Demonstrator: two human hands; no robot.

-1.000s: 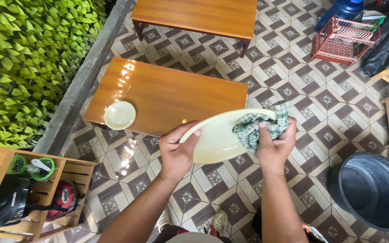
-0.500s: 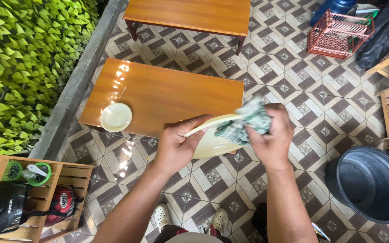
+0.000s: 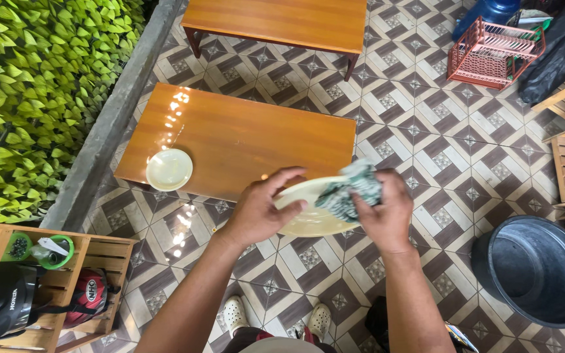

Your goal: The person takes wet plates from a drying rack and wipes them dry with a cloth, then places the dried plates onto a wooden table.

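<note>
Holding a cream plate (image 3: 308,219) off the tabletop's near edge: my left hand (image 3: 263,212) grips its rim, right hand (image 3: 384,212) clutches a checked cloth (image 3: 351,193) against it. Black basin (image 3: 541,271) holds nothing visible.

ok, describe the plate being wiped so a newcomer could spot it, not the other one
Start at the nearer wooden table; just past its near edge, above the patterned tile floor, two hands meet. The left hand grips a large cream oval plate while the right hand presses a green checked cloth onto it. Unlike the small round plate lying on the table, it is held in the air.
</note>
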